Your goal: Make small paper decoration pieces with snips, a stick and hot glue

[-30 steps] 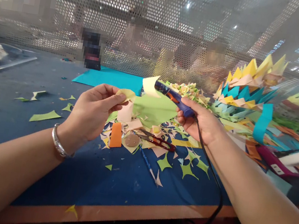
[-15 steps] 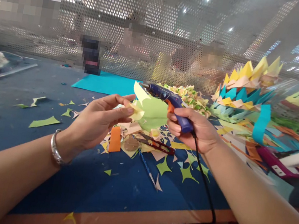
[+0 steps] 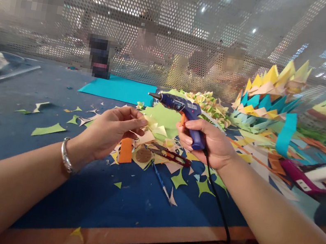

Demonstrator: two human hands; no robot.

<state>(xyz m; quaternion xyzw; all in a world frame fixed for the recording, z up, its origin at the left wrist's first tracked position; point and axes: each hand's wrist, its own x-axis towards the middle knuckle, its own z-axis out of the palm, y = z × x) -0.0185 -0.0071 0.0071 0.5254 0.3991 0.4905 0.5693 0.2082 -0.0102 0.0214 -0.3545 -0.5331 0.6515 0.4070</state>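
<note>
My right hand (image 3: 207, 144) grips a blue glue gun (image 3: 181, 106) with an orange trigger, its nozzle pointing left. Between the thumb and fingers of my left hand (image 3: 118, 129) is a pale yellow paper piece (image 3: 151, 124), partly hidden by the fingers. A green paper sheet (image 3: 167, 116) lies behind the two hands. Below them are dark-red-handled snips (image 3: 172, 155), a round brown disc (image 3: 143, 155), an orange paper strip (image 3: 126, 151) and a thin blue tool (image 3: 161, 181), among paper scraps.
Stacked paper crowns (image 3: 269, 94) stand at the back right, beside a pile of curled paper bits (image 3: 212, 107). A turquoise sheet (image 3: 118, 89) lies before the perforated metal screen (image 3: 173, 23). A magenta power strip (image 3: 303, 179) sits at right. The gun's black cord (image 3: 218, 204) hangs over the table edge.
The pale yellow paper, raised near the nozzle before, is now lower and apart from it. The glue gun has shifted slightly left and down in my right hand.
</note>
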